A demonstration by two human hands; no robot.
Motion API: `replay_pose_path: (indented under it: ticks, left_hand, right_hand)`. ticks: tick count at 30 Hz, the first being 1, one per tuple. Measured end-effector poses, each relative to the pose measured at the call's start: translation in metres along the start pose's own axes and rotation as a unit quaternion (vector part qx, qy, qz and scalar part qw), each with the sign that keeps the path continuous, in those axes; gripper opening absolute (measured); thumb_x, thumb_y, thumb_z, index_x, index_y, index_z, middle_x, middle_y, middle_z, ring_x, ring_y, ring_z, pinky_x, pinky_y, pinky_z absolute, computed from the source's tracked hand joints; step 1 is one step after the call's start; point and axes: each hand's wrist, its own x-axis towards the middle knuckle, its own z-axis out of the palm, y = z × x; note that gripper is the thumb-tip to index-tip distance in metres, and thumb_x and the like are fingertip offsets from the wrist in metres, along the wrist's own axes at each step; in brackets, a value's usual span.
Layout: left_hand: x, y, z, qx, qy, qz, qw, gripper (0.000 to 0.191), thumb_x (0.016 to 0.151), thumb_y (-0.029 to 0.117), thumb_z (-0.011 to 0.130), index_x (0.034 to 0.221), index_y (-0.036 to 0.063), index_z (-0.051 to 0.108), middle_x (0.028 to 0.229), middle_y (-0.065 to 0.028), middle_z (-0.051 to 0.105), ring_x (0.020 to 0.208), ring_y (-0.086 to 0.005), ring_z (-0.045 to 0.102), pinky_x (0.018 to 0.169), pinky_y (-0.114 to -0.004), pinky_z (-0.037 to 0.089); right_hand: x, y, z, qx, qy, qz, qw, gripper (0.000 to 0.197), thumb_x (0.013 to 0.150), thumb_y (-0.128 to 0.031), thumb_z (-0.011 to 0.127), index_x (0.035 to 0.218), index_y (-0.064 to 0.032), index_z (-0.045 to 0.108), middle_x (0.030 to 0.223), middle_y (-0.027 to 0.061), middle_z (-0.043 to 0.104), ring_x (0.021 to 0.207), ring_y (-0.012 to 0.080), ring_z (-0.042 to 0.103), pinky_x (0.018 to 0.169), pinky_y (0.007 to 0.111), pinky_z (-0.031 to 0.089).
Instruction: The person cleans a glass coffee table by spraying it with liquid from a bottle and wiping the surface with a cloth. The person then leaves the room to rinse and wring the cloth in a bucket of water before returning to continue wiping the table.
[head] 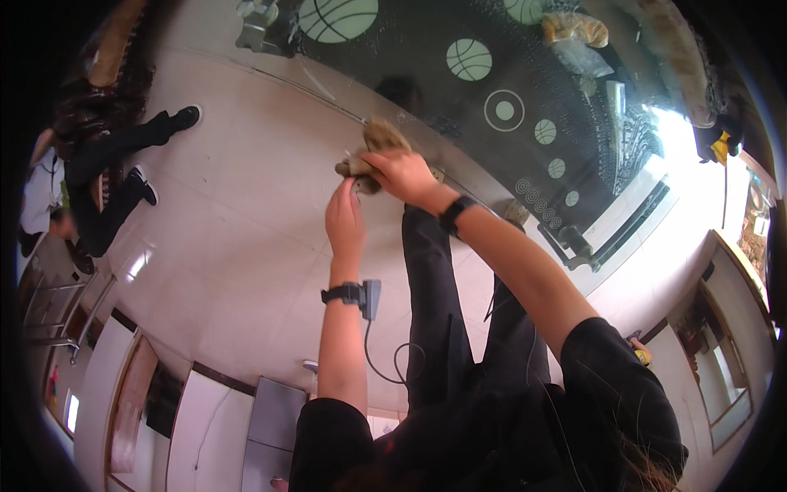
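A bunched brown cloth (382,135) is between my two hands, over the floor beside the near edge of a glass-topped table (442,104). My right hand (403,175) grips the cloth from above, its fingers curled over the folds. From below, my left hand (345,218) has its fingertips on the lower end of the bundle; the fingers are partly hidden by the cloth. The dark glass bears printed pale basketballs and rings. Wet droplets and streaks show on its surface.
On the table lie a clear plastic bag of bread-like food (575,31) and a white strip (615,101). A person in dark trousers (117,144) sits at the left. A metal-framed rack (71,307) stands behind. My legs (433,289) are close to the table, and a wrist device's cable (381,372) hangs loose.
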Motion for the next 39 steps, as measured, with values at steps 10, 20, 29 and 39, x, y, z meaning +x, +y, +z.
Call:
replay_pose_path:
  ticks: [10, 20, 29, 39]
  left_hand:
    - [-0.036, 0.101, 0.014, -0.504, -0.002, -0.112, 0.856, 0.050, 0.079, 0.019, 0.041, 0.125, -0.0019, 0.044, 0.126, -0.0154, 0.048, 0.122, -0.0252, 0.042, 0.103, -0.036, 0.031]
    - [-0.042, 0.264, -0.005, -0.894, -0.152, -0.128, 0.402, 0.052, 0.094, 0.041, 0.031, 0.139, 0.0147, 0.030, 0.142, -0.0117, 0.033, 0.132, -0.0333, 0.028, 0.111, -0.050, 0.018]
    - [-0.072, 0.324, 0.029, -0.842, -0.253, -0.131, 0.458, 0.047, 0.098, 0.034, 0.022, 0.143, 0.0188, 0.022, 0.148, -0.0034, 0.024, 0.136, -0.0312, 0.019, 0.112, -0.050, 0.013]
    - [-0.096, 0.366, 0.040, -0.792, -0.313, -0.113, 0.512, 0.051, 0.098, 0.036, 0.025, 0.145, 0.0189, 0.015, 0.151, 0.0011, 0.014, 0.137, -0.0319, 0.018, 0.111, -0.050, 0.015]
  right_hand:
    - [-0.116, -0.060, -0.106, 0.168, 0.102, 0.171, 0.966, 0.031, 0.082, -0.015, 0.063, 0.110, -0.0046, 0.056, 0.091, 0.0189, 0.063, 0.086, 0.0363, 0.061, 0.072, 0.037, 0.049]
    - [-0.230, 0.000, -0.186, 0.159, 0.241, 0.267, 0.920, 0.031, 0.082, -0.016, 0.064, 0.110, -0.0044, 0.057, 0.090, 0.0191, 0.063, 0.082, 0.0341, 0.062, 0.069, 0.035, 0.049]
    - [-0.298, 0.012, -0.219, 0.134, 0.248, 0.275, 0.919, 0.033, 0.083, -0.015, 0.063, 0.112, -0.0034, 0.056, 0.096, 0.0177, 0.063, 0.088, 0.0349, 0.061, 0.074, 0.036, 0.048]
    - [-0.309, 0.015, -0.224, 0.178, 0.274, 0.235, 0.916, 0.033, 0.082, -0.015, 0.063, 0.112, -0.0040, 0.056, 0.098, 0.0177, 0.063, 0.087, 0.0338, 0.061, 0.074, 0.036, 0.049]
